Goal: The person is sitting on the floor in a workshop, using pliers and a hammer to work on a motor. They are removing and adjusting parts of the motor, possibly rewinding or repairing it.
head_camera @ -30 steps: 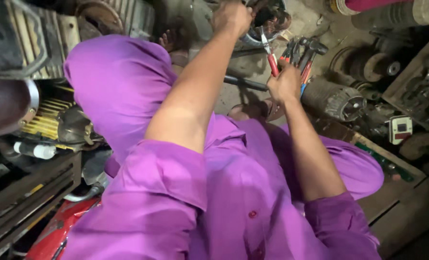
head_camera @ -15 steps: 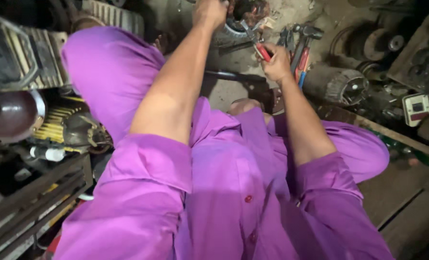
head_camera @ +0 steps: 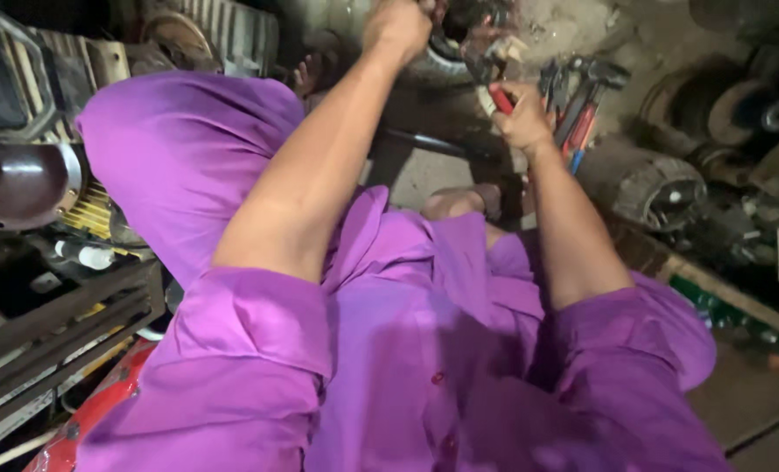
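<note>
Looking down over a purple shirt and purple trousers, I see both arms stretched forward. My left hand (head_camera: pixel 398 26) is a closed fist at the top edge, pressed against a dark round motor part (head_camera: pixel 446 52); what it grips is hidden. My right hand (head_camera: pixel 522 118) is closed around red-handled pliers (head_camera: pixel 500 98), whose jaws point up toward that same part. Just right of this hand lie several hand tools (head_camera: pixel 577 109) with red, blue and dark handles on the gritty floor.
A cylindrical electric motor (head_camera: pixel 647 188) lies to the right, with round metal parts (head_camera: pixel 739 105) beyond it. A finned metal casing (head_camera: pixel 223 31) and a dark bowl-shaped cover (head_camera: pixel 18 183) sit at the left, above metal racks (head_camera: pixel 57 323). A red object (head_camera: pixel 92 419) is at bottom left.
The view has tilted so both hands sit nearer the top edge. The right hand has stayed closed on the red-handled pliers and shifted slightly toward the motor part.
</note>
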### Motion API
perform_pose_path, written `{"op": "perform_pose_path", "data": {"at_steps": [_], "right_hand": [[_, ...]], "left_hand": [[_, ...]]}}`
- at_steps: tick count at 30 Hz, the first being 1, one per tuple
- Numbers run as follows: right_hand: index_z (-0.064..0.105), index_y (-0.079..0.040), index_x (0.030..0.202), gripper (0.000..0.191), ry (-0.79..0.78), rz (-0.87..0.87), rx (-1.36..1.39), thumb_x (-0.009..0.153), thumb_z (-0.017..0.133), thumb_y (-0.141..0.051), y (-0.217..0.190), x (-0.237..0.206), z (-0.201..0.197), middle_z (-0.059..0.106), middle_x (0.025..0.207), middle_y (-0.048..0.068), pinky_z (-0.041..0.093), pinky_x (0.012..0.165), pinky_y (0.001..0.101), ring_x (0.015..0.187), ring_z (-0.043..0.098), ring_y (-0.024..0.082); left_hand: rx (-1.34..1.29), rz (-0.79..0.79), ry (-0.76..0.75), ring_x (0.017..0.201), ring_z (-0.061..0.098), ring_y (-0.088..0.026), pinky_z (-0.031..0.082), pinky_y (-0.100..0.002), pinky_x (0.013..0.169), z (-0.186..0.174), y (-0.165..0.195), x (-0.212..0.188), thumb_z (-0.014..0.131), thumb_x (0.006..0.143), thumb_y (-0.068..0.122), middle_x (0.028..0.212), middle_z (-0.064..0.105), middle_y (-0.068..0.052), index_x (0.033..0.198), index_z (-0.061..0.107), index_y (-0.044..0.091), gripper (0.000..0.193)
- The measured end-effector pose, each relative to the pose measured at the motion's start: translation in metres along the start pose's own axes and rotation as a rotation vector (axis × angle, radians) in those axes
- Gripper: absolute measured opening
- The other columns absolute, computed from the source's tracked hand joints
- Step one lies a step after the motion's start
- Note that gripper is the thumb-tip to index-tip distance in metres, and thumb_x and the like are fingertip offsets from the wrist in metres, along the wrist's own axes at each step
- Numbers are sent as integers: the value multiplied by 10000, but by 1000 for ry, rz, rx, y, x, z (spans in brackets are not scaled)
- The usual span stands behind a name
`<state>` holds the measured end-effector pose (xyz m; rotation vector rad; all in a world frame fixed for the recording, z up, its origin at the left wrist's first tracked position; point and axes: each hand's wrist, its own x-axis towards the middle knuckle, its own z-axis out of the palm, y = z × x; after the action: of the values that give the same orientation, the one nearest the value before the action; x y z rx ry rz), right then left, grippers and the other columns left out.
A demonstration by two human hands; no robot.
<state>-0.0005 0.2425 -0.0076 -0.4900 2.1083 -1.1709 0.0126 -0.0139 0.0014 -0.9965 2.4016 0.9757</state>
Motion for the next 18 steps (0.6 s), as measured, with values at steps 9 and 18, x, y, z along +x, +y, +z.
{"op": "perform_pose_path", "data": {"at_steps": [9, 18], "right_hand": [[642, 5, 1035, 291, -41, 98, 362, 756, 715, 50, -3, 8, 9, 659, 912, 54, 525, 733, 293, 808, 643, 146], [632, -56, 1069, 369, 35, 207, 401, 725, 630, 78, -33, -37, 15, 599, 957, 35, 503, 773, 302, 882, 603, 164]], "left_hand": [[-108, -14, -15, 1105, 655, -365, 517, -484, 908, 7, 2, -2, 611, 916, 428, 1141, 716, -155, 1161, 711, 168, 371], [-34, 65, 14, 1076, 674, -380, 530, -494, 901, -5, 4, -9, 616, 918, 510, 1118, 718, -181, 1062, 750, 114, 442]]}}
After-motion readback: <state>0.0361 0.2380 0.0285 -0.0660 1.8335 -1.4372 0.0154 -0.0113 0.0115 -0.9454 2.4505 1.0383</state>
